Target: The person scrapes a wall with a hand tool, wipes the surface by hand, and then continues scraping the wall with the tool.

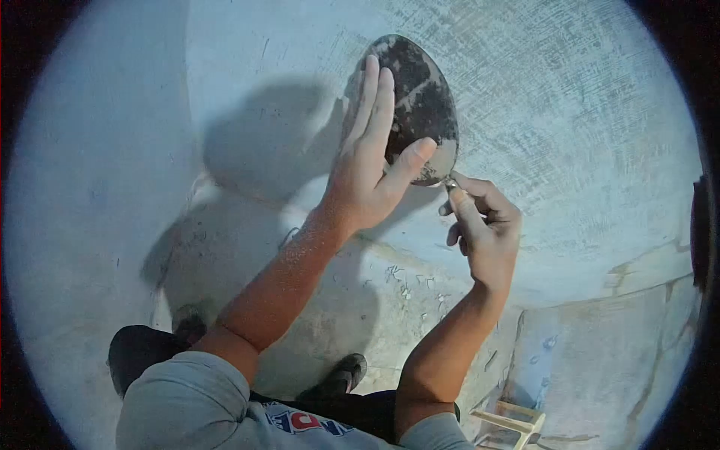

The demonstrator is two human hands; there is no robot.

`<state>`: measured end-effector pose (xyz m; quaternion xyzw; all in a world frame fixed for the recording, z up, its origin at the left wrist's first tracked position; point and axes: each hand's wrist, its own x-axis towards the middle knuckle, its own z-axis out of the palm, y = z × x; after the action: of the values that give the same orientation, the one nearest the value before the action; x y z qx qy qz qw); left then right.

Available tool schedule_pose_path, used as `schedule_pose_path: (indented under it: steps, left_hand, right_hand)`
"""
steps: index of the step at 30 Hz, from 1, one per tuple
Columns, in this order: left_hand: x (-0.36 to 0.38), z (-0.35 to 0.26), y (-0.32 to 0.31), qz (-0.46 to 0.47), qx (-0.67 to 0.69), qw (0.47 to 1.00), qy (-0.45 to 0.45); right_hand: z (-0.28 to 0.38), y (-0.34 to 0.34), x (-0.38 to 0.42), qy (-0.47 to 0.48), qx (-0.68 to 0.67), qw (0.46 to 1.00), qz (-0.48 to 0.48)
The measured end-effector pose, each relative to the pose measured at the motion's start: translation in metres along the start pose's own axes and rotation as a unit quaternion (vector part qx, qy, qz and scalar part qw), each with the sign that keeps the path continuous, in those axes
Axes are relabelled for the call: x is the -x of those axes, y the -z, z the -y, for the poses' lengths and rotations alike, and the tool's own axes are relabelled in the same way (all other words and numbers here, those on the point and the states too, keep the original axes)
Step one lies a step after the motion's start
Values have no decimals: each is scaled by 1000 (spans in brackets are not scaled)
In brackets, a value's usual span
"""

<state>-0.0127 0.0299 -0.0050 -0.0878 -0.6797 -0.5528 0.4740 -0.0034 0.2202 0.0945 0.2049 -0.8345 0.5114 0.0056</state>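
Note:
A dark oval plate (424, 94), patchy with pale grey dust or plaster, is at the wall in the upper middle. My left hand (375, 157) lies along its left side with the fingers stretched out and the thumb across its lower face. At the plate's bottom edge, my right hand (484, 225) is closed in a pinch. A small shiny metal piece (451, 182) shows at its thumb and fingertips, right against the rim. Most of that piece is hidden by the fingers. Whitish dust coats both hands.
Criss-cross scratch marks cover the pale plastered wall (555, 120). Light bits are scattered on the grey floor (405, 289) below. A pale yellow wooden frame (517, 424) stands at the lower right. My shoe (349, 371) shows near the bottom.

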Motion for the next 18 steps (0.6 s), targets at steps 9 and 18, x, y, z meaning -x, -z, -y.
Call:
schedule_pose_path:
  steps: [9, 18]
  left_hand:
    - [25, -2, -25, 68, 6, 998, 16]
    - [23, -11, -32, 105, -41, 994, 14]
  right_hand:
    - [-19, 44, 0, -32, 38, 999, 15]
    - [-27, 62, 8, -36, 19, 999, 12]
